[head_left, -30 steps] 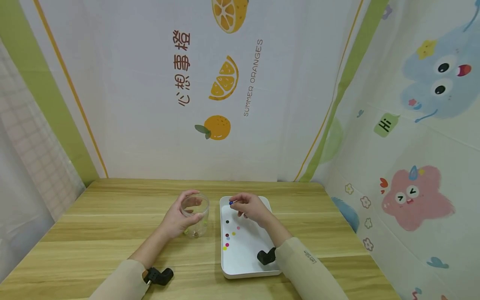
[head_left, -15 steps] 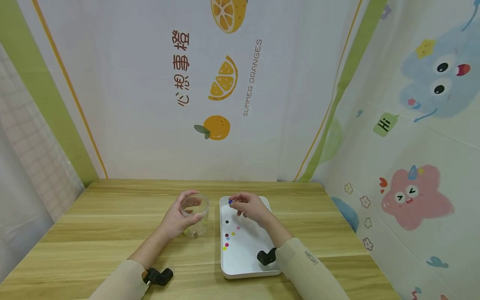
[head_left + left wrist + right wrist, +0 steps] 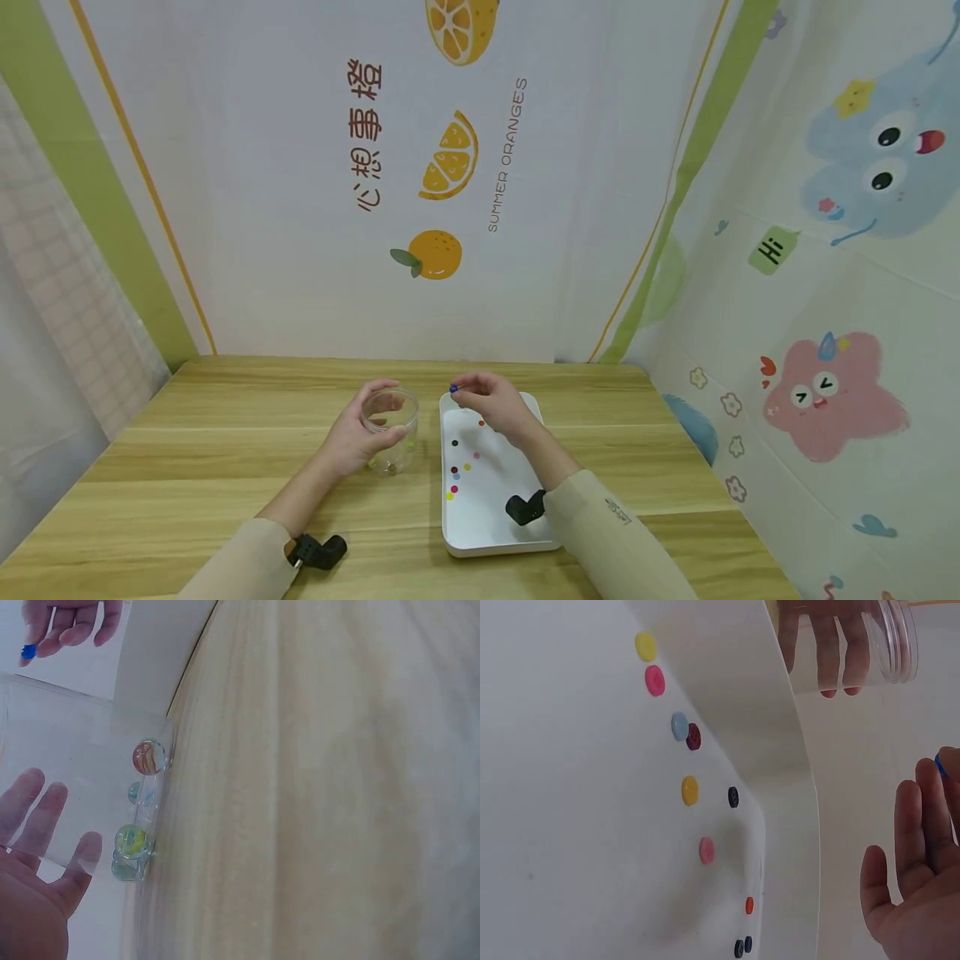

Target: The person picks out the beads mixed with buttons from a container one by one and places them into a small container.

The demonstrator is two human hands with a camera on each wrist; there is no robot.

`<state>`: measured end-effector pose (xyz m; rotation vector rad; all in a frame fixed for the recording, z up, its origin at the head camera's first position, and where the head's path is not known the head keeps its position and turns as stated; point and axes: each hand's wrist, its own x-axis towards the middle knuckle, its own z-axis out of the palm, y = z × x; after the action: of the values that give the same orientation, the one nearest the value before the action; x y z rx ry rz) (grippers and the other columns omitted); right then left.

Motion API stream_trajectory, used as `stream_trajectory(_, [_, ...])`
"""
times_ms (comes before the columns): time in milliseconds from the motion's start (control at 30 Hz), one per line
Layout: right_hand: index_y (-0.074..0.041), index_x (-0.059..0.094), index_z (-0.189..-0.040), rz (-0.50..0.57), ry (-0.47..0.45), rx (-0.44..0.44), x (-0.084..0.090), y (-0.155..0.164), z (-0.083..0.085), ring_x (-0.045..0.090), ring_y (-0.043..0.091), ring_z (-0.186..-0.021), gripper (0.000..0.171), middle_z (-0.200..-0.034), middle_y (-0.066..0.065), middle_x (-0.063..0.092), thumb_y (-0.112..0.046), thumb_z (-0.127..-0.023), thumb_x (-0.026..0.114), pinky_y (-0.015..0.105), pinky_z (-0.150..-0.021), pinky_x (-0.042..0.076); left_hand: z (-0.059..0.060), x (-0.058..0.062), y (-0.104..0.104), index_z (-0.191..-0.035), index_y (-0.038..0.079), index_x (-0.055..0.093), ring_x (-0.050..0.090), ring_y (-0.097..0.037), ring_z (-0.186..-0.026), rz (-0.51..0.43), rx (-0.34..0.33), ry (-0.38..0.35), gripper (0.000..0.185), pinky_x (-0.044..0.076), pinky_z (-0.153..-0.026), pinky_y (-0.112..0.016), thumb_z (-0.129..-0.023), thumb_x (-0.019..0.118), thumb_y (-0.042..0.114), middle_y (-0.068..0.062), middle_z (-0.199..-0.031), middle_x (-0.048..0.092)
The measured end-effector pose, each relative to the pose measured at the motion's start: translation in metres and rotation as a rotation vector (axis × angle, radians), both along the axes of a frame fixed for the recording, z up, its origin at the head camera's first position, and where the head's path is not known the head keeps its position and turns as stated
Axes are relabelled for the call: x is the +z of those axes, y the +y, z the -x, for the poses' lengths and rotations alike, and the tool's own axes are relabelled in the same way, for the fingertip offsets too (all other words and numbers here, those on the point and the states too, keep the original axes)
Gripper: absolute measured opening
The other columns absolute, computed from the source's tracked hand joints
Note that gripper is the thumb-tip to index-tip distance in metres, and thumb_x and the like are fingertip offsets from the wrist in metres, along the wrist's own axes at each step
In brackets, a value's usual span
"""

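Observation:
My left hand (image 3: 351, 437) grips a clear plastic jar (image 3: 400, 442) that stands on the table with its open mouth up. Several glass marbles (image 3: 149, 757) lie at the bottom of the jar in the left wrist view. Between thumb and fingertips my right hand (image 3: 497, 407) pinches a small blue button (image 3: 453, 389), over the far left corner of a white tray (image 3: 495, 521). The jar is just left of this hand. Scattered in the tray are several loose buttons, among them a yellow button (image 3: 646, 646), an orange-red button (image 3: 749, 905) and a black button (image 3: 733, 797).
The tray's raised wall (image 3: 791, 772) runs between its buttons and the jar. Black wrist cameras are worn on both arms, the right camera (image 3: 525, 507) over the tray. Wood-grain table (image 3: 150, 483) surrounds everything, with a printed curtain (image 3: 300, 292) behind.
My right hand has risen and shifted slightly left with the blue button, baring an orange-red button in the tray. The left hand and the jar stay in place.

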<state>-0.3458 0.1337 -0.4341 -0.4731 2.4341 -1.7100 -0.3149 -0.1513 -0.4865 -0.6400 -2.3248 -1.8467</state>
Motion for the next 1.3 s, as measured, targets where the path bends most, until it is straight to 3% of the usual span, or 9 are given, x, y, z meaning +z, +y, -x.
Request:
stream_trajectory(167, [-0.016,0.077,-0.127,0.018,0.024,0.005,0.004,-0.005,0.0,0.07,0.022,-0.109,0.028,-0.12,0.002,0.079,-0.028,-0.102,0.079,0.033,-0.076,0.05,0.0,0.001,0.0,-0.156,0.011,0.046,0.061,-0.045,-0.136,0.0,-0.004,-0.004,0.07,0.048,-0.111,-0.059,-0.096,0.082,0.009,-0.032,-0.145,0.063])
stream_trajectory(300, [-0.013,0.077,-0.128,0.033,0.05,0.022,0.009,-0.01,-0.001,0.072,0.016,-0.11,0.029,-0.121,0.003,0.079,-0.025,-0.103,0.079,0.034,-0.085,0.056,0.0,0.001,0.0,-0.156,0.01,0.046,0.061,-0.045,-0.137,-0.004,-0.005,-0.008,0.071,0.047,-0.111,-0.06,-0.096,0.082,0.009,-0.032,-0.145,0.063])
stream_trajectory(533, [-0.006,0.075,-0.129,0.01,0.16,0.053,0.015,-0.021,-0.003,0.071,0.022,-0.109,0.028,-0.12,0.007,0.078,-0.018,-0.104,0.076,0.025,-0.077,0.056,0.0,0.001,-0.001,-0.156,0.008,0.045,0.06,-0.047,-0.137,-0.008,-0.022,-0.003,0.071,0.047,-0.11,-0.058,-0.096,0.081,0.009,-0.034,-0.145,0.062])
stream_trajectory(600, [-0.006,0.076,-0.125,-0.009,0.219,0.062,0.016,-0.025,-0.003,0.071,0.023,-0.116,0.024,-0.121,0.01,0.078,-0.016,-0.104,0.076,0.031,-0.091,0.06,0.0,0.001,-0.001,-0.156,0.009,0.045,0.06,-0.047,-0.137,-0.007,-0.023,-0.002,0.07,0.047,-0.11,-0.058,-0.096,0.081,0.01,-0.034,-0.145,0.062])
stream_trajectory(800, [-0.009,0.078,-0.122,-0.048,0.298,0.083,0.018,-0.034,-0.003,0.069,0.024,-0.122,0.02,-0.12,0.009,0.079,-0.014,-0.102,0.077,0.056,-0.111,0.054,0.0,0.001,-0.001,-0.157,0.007,0.043,0.06,-0.047,-0.138,-0.001,-0.023,-0.005,0.071,0.046,-0.112,-0.062,-0.097,0.08,0.01,-0.034,-0.146,0.062])
stream_trajectory(900, [-0.01,0.078,-0.121,-0.06,0.3,0.094,0.019,-0.038,-0.004,0.069,0.025,-0.124,0.019,-0.121,0.008,0.079,-0.014,-0.103,0.076,0.06,-0.113,0.052,0.0,0.002,-0.001,-0.158,0.004,0.042,0.06,-0.046,-0.138,0.002,-0.025,-0.006,0.072,0.046,-0.112,-0.064,-0.097,0.08,0.01,-0.033,-0.146,0.062])
stream_trajectory(1067, [-0.009,0.078,-0.123,-0.098,0.309,0.117,0.021,-0.045,-0.007,0.07,0.024,-0.125,0.021,-0.124,0.007,0.079,-0.017,-0.105,0.074,0.055,-0.113,0.053,0.0,0.001,-0.001,-0.158,0.002,0.041,0.059,-0.047,-0.138,-0.002,-0.026,-0.005,0.073,0.046,-0.112,-0.062,-0.097,0.081,0.01,-0.034,-0.146,0.062])
stream_trajectory(1300, [-0.009,0.078,-0.123,-0.106,0.324,0.151,0.023,-0.054,-0.008,0.068,0.025,-0.13,0.02,-0.127,0.007,0.079,-0.016,-0.104,0.075,0.054,-0.117,0.049,-0.001,0.001,-0.002,-0.158,0.006,0.043,0.059,-0.045,-0.138,0.0,-0.028,-0.006,0.071,0.046,-0.112,-0.063,-0.097,0.08,0.011,-0.033,-0.147,0.061])
